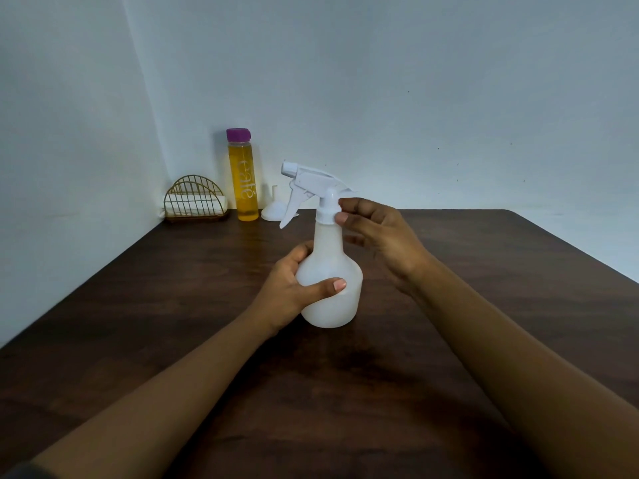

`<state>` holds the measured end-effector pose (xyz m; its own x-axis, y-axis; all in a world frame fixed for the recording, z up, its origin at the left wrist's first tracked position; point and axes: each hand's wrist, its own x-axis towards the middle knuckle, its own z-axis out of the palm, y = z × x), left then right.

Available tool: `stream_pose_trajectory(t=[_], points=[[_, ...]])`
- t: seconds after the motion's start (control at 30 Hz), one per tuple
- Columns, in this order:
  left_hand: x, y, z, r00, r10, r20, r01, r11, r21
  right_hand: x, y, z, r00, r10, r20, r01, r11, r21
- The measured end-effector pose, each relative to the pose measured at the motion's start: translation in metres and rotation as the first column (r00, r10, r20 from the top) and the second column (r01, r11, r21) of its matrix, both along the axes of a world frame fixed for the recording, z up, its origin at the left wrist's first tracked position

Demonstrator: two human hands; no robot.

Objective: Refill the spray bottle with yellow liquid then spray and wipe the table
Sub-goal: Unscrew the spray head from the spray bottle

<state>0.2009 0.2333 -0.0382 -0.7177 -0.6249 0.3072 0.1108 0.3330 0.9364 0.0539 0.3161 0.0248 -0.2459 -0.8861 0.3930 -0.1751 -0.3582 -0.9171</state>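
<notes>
two bare forearms reach in over the dark wooden worktop (484, 305). the left grip (294, 288) is curled round the wide lower body of the white spray bottle (332, 250), thumb across its front. the bottle is upright near the worktop's middle, nozzle pointing left. the right grip (380, 236) pinches the white collar (326, 216) under the trigger head. at the far edge, by the wall, stand a purple-capped bottle of yellow liquid (243, 181), a white funnel (273, 212) just beside it, and a gold wire holder (193, 198).
</notes>
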Motion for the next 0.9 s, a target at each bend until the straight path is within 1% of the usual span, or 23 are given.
stream_pose_trajectory(t=[0.07,0.13,0.2,0.3,0.37,0.4,0.47,0.53,0.57,0.6,0.63,0.7,0.77,0.83,0.87,0.9], points=[[0.0,0.0,0.0,1.0,0.003,0.003,-0.003,1.0,0.001,-0.006,0.003,0.003,0.997,0.074,0.014,-0.074,0.997,0.032],[0.0,0.0,0.0,1.0,0.008,0.007,-0.008,1.0,0.0,-0.007,0.005,0.005,0.998,0.053,0.025,-0.053,0.999,0.009],[0.0,0.001,0.001,1.0,0.01,0.009,-0.01,1.0,0.003,-0.001,0.004,0.005,0.998,-0.066,-0.008,0.066,0.997,-0.043],[0.0,0.002,0.001,1.0,0.003,0.006,-0.003,1.0,0.006,0.014,-0.004,-0.001,0.957,-0.266,-0.112,0.257,0.962,-0.089],[0.001,0.002,0.001,1.0,0.002,0.01,-0.002,1.0,0.005,0.019,-0.008,-0.003,0.951,-0.292,-0.101,0.283,0.955,-0.094],[0.001,0.002,0.001,1.0,0.002,0.011,-0.003,1.0,0.009,0.018,-0.008,-0.003,0.967,-0.244,-0.07,0.238,0.968,-0.084],[0.001,0.001,0.001,1.0,0.0,0.008,0.0,1.0,0.019,0.012,-0.004,-0.001,0.999,-0.048,0.014,0.048,0.998,-0.031],[0.001,0.001,0.0,1.0,0.002,0.008,-0.002,1.0,0.02,0.004,-0.001,0.0,0.991,0.107,0.081,-0.107,0.994,0.006],[0.001,0.001,0.001,1.0,0.002,0.009,-0.002,1.0,0.02,0.001,0.001,0.0,0.987,0.131,0.089,-0.133,0.991,0.01],[0.0,0.001,0.001,1.0,0.0,0.01,0.0,1.0,0.018,0.0,0.002,0.001,0.989,0.122,0.088,-0.123,0.992,0.006],[0.0,0.001,0.001,1.0,-0.002,0.012,0.002,1.0,0.017,0.0,0.002,0.002,0.994,0.077,0.073,-0.077,0.997,-0.004],[0.0,0.0,0.001,1.0,-0.003,0.017,0.003,1.0,0.016,0.005,0.001,0.003,0.996,-0.084,0.025,0.085,0.995,-0.053],[0.0,0.0,0.001,1.0,-0.001,0.019,0.001,1.0,0.009,0.012,-0.002,0.002,0.972,-0.234,-0.034,0.228,0.966,-0.118],[0.0,0.0,0.001,1.0,-0.003,0.014,0.003,1.0,0.002,0.019,-0.005,0.0,0.948,-0.309,-0.082,0.293,0.942,-0.162],[0.0,0.0,0.001,1.0,0.0,0.011,0.0,1.0,0.002,0.02,-0.006,0.0,0.944,-0.316,-0.097,0.298,0.94,-0.167],[0.0,0.0,0.001,1.0,0.002,0.008,-0.002,1.0,0.005,0.02,-0.005,0.001,0.952,-0.288,-0.1,0.272,0.95,-0.154]])
